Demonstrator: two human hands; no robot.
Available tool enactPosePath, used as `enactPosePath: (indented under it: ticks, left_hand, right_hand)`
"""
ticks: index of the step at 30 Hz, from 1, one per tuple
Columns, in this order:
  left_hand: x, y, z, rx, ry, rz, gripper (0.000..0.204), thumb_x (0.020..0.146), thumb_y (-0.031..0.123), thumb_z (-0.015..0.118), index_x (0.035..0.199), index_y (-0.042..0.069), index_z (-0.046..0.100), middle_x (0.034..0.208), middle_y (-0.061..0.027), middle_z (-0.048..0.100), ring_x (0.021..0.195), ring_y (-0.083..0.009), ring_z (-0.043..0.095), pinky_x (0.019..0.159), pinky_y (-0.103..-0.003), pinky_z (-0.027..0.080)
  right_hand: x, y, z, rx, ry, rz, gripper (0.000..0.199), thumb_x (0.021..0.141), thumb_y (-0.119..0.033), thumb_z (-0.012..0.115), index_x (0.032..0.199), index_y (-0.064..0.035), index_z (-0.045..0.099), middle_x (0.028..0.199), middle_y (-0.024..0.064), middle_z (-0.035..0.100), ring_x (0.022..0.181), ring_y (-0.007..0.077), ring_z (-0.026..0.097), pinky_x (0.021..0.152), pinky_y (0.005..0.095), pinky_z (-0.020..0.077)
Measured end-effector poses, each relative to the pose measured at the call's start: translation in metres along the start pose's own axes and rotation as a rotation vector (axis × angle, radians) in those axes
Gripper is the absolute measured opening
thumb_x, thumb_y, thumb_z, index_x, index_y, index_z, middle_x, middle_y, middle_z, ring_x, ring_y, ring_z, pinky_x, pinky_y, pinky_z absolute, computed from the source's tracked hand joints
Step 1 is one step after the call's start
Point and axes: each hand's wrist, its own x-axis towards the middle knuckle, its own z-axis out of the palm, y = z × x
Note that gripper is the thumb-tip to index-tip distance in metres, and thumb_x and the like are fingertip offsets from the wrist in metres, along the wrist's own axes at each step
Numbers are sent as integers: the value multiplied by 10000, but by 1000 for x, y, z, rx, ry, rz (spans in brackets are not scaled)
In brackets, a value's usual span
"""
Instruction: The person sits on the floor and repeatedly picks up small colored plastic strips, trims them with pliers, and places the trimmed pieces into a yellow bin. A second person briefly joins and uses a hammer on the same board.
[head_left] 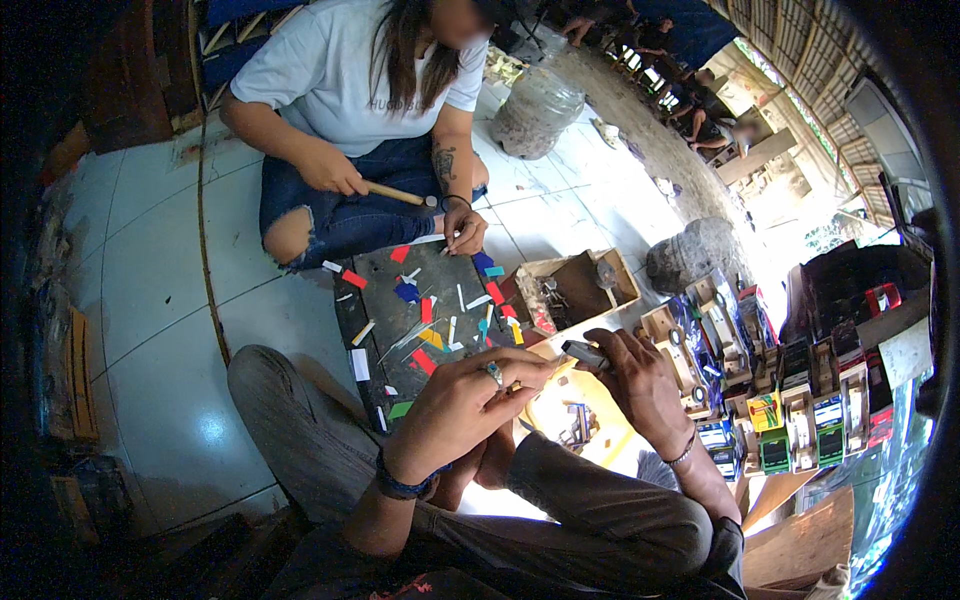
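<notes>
Fingers (520, 372) of my left hand (470, 400) curl together at centre frame, ring on one; can't tell if they pinch anything. Right hand (640, 385) at 3 o'clock of it, fingers clamped on a small grey metal block (585, 353). Dark flat work board (420, 310) w/ scattered coloured plastic strips (430, 335) lies on the white tiled floor (160, 330) at 12 o'clock of my hands. Open cardboard box (575, 290) just beside the board at 3 o'clock. Opposite, another person's hand grips a wooden-handled mallet (395, 193).
</notes>
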Motion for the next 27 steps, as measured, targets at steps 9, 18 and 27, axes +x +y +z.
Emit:
enactPosePath:
  ticks: [9,18,27]
  left_hand:
    - [1,-2,-1,93,-6,-15,276,893,29,758,1165,57,713,1184,-94,733,1060,-253,729,911,-353,578]
    - [5,4,11,-180,51,-215,331,961,96,733,1263,1,636,1184,-134,731,977,-152,726,743,-286,577]
    - [-1,-3,24,-89,94,-233,185,1013,101,670,1152,-20,686,998,-117,771,873,-131,735,716,-276,564]
  right_hand:
    - [1,1,1,-15,16,-16,371,860,-162,733,1208,-81,633,896,102,646,754,312,640,683,426,513]
    - [2,-5,6,7,47,6,298,893,-195,737,1152,-79,646,892,111,671,738,326,654,655,435,517]
    - [3,-11,10,68,41,25,303,908,-272,774,1085,-48,672,809,151,701,731,351,700,636,440,530]
